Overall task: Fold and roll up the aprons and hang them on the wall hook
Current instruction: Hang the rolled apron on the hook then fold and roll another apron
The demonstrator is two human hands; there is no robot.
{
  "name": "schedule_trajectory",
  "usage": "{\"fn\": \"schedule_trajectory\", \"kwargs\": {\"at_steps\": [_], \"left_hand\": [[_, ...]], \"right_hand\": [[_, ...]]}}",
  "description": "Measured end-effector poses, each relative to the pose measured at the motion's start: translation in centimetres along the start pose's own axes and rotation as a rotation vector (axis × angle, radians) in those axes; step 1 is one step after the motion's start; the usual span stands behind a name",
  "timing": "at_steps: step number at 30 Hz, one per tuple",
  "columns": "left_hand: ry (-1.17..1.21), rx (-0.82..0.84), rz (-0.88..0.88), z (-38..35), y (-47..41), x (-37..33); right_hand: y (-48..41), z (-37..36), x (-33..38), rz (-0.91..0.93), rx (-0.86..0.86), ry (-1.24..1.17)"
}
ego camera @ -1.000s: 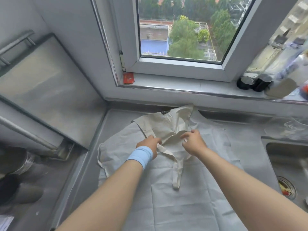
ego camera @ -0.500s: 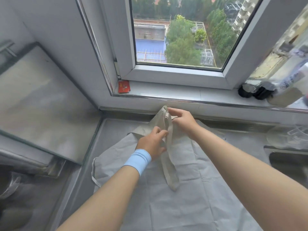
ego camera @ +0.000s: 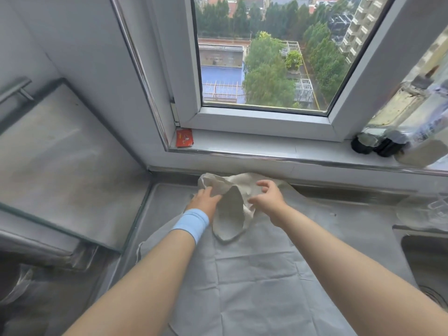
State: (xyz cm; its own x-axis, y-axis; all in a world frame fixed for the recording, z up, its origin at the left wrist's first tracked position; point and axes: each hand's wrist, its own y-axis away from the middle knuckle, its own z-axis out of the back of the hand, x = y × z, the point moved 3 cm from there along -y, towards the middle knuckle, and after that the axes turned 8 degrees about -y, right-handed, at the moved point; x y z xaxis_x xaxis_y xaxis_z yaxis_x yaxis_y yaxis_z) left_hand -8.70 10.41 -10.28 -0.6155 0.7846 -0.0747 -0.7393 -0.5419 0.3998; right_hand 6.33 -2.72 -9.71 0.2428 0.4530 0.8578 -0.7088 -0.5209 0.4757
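Beige apron (ego camera: 230, 209): bunched between my two sets of fingers, far edge at the counter's back rim
Left hand (ego camera: 203, 202): fingers curled into a fold of the beige cloth, tips hidden under it; blue wristband (ego camera: 191, 223) behind them
Right hand (ego camera: 268, 198): fingers curved and spread over the cloth, thumb touching it; whether they pinch I cannot tell
Grey apron (ego camera: 254, 275): flat beneath both hands, on the steel counter (ego camera: 169, 197)
Red packet (ego camera: 184, 138): on the sill, beyond my left fingers
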Motion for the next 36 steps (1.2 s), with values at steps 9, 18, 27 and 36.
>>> {"fn": "schedule_trajectory", "kwargs": {"at_steps": [9, 18, 27, 36], "left_hand": [[-0.042, 0.020, -0.055, 0.0, -1.0, -0.9], [-0.202, 0.336, -0.147, -2.8, -0.9, -0.1], [-0.018, 0.258, -0.050, -3.6, 0.6, 0.4], [0.447, -0.475, 0.148, 13.3, -0.2, 2.7]], "right_hand": [[-1.8, -3.4, -1.4, -0.514, -0.047, -0.330], [0.3, -4.1, -4.0, 0.591, 0.386, 0.898], [-0.4, -3.9, -5.8, 0.477, 0.403, 1.175], [-1.2, 0.3, 10.6, 0.461, -0.084, 0.304]]}}
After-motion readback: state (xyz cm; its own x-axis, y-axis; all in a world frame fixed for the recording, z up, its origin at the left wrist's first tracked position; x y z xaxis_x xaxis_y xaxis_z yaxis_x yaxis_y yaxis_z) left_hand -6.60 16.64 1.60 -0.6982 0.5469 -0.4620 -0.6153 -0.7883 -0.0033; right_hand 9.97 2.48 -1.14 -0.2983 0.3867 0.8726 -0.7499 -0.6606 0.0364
